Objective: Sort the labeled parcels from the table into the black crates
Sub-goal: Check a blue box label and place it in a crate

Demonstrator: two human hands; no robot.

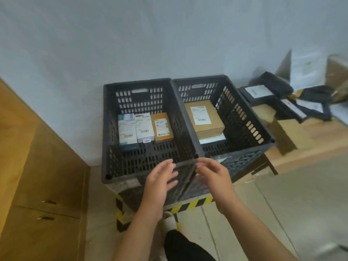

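Two black slotted crates stand side by side, touching: the left crate point(107, 129) holds three small labeled parcels point(144, 127) in a row, labels up, the right crate point(244, 119) holds a brown labeled box point(204, 117) on a flat white parcel point(212, 138), and black bagged parcels point(259, 92) lie on the counter point(308, 132) beside it.

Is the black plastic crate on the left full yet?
Partly filled. The left black plastic crate holds three small labelled boxes side by side at its far end; the near floor is bare.

Both forearms reach forward, left grip point(161, 176) and right grip point(213, 173) loosely spread, palms facing, holding nothing
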